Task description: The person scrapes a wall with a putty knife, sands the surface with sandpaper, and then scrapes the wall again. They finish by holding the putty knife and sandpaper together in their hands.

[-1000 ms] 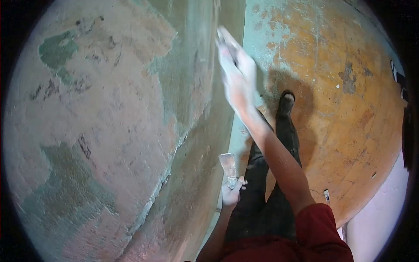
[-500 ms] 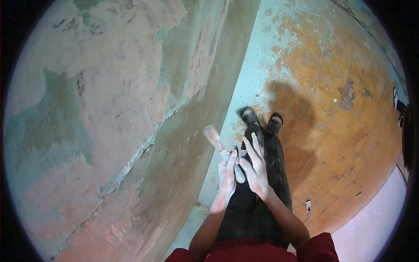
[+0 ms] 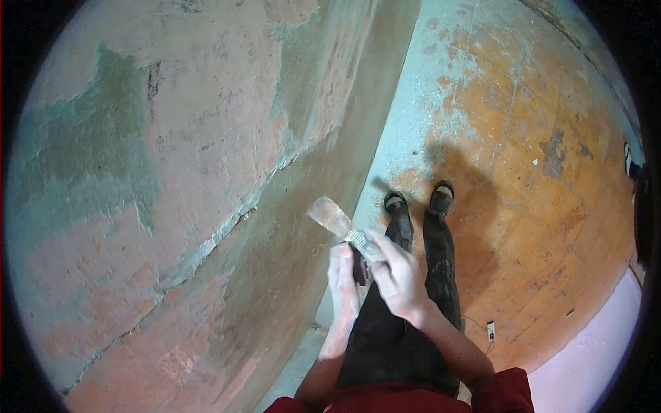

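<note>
A putty knife [image 3: 330, 215] with a worn, dust-smeared metal blade points up and left, in front of the wall. Its pale, ribbed handle is wrapped in the fingers of my right hand [image 3: 405, 286], which is coated in white dust. Close beside it, my left hand [image 3: 343, 275] is curled, also dusty. A narrow dark object [image 3: 359, 267] shows along the inner side of my left fingers; its kind cannot be made out. The two hands are close together in front of my dark trousers.
A patchy wall [image 3: 227, 172] with peeling paint and a long crack rises on the left. The worn orange floor [image 3: 537, 241] lies to the right, with a white socket block [image 3: 491, 330] and its cord. Part of a dark shoe [image 3: 628, 160] shows at the right edge.
The putty knife has passed from my left hand to my right, whose fingers were spread before. My feet and the view have shifted slightly.
</note>
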Motion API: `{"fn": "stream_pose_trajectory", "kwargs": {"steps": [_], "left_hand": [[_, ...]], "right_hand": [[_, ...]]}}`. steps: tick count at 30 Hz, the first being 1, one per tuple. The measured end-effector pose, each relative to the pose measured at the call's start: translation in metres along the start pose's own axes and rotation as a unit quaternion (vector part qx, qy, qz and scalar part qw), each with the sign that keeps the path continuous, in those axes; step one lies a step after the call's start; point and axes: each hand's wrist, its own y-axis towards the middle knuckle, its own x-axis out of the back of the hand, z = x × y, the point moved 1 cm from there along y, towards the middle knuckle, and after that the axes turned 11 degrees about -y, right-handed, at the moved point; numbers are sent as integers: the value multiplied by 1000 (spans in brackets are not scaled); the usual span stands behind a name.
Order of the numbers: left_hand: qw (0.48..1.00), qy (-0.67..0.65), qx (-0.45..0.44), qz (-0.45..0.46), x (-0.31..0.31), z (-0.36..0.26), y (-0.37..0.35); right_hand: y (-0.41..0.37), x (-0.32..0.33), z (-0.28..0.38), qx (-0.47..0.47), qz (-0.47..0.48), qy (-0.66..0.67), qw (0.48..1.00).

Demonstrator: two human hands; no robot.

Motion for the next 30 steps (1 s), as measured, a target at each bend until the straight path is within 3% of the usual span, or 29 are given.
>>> {"fn": "stream_pose_trajectory", "kwargs": {"steps": [1,3,7,9,10,14,19,21,23,25,30], "left_hand": [[996,-65,-57,-7,6,1,7],[995,-77,-60,-18,13,-12,9],[998,-9,-58,34,24,-19,14],[996,-56,-67,33,18,-23,20],[996,-53,-55,35,20,-25,24],[997,6,16,69,37,-25,35],[994,-63,23,87,40,-17,46],[994,-46,16,98,42,-20,52],[995,-5,38,94,46,-20,55],[991,-94,-7,96,45,-17,54],[986,-83,8,146,35,-21,62]], "right_hand": [[7,0,1,-11,-13,47,999],[18,9,21,-152,36,101,983],[36,-11,27,-100,-28,154,983],[42,-21,26,-176,22,292,940],[41,-29,23,-164,14,303,939],[46,-56,17,-66,-93,267,957],[79,-34,25,-119,-83,174,974],[84,-41,28,-59,-119,188,973],[52,-46,28,-76,-68,193,976],[46,-38,33,-124,-53,163,977],[52,-23,25,-125,-45,211,969]]}}
